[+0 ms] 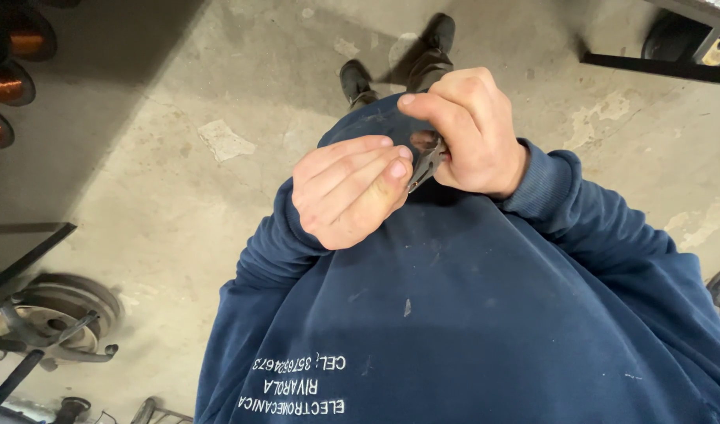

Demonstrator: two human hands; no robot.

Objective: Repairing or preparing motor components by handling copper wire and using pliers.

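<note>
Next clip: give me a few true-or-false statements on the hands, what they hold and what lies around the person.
1. The right hand grips a small dark metal tool. True.
2. The left hand is flat open, palm up. False: its fingers are curled, fingertips at the tool.
3. The person wears a red sweater. False: the sweater is dark blue.
4. Copper wire spools sit at the left edge. True.
5. The floor is carpeted. False: it is worn, bare concrete.
</note>
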